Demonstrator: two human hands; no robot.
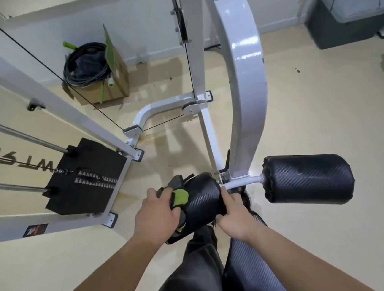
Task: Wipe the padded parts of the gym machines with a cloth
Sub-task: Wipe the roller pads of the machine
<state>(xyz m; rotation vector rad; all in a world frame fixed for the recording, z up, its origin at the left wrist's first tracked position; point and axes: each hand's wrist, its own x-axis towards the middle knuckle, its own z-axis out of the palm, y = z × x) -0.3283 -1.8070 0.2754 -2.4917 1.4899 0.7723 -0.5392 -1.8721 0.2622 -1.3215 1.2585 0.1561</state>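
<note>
Currently L hand (155, 217) presses the cloth (180, 198) onto the left pad's (202, 199) outer end, fingers curled round it; R hand (232, 215) grips that pad's inner end by the bar (240, 183). Both pads' long axes run left-right. The right pad (307, 179), prob. next, lies well off to the right, nearer the R hand.

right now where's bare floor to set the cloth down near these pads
Bare floor: right of the right pad, and between cardboard box and base bar. Crowded at the left pad: left hand with cloth, right hand, upright.
</note>
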